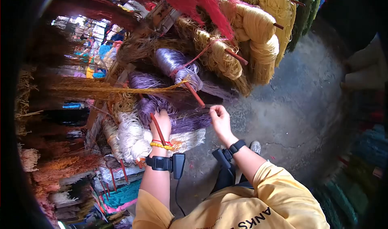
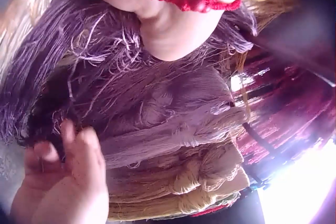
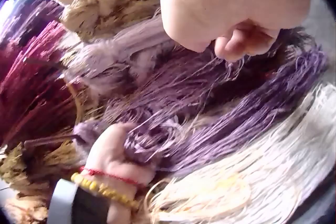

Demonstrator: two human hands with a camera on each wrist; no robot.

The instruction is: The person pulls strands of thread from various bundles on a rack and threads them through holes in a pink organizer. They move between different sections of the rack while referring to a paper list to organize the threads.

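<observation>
A hank of dark purple yarn (image 1: 188,124) hangs from a reddish-brown rod (image 1: 157,126) in the head view. My left hand (image 1: 162,122) grips the hank near that rod, its fingers buried in the strands. To the right, my right hand (image 1: 220,122) has its fingers curled, with thumb and fingertip pinching thin dark purple strands at the loose end. In the right wrist view, stray strands run from the purple hank (image 3: 252,113) up toward these curled fingers (image 3: 236,45). White yarn (image 1: 135,138) hangs just below the purple hank.
A shiny lilac hank (image 1: 173,63) on another rod (image 1: 195,94) hangs just beyond my hands. Cream hanks (image 1: 260,31) and red yarn (image 1: 194,6) hang farther up. More coloured yarn (image 1: 125,196) lies at lower left. Grey concrete floor (image 1: 291,103) spreads to the right.
</observation>
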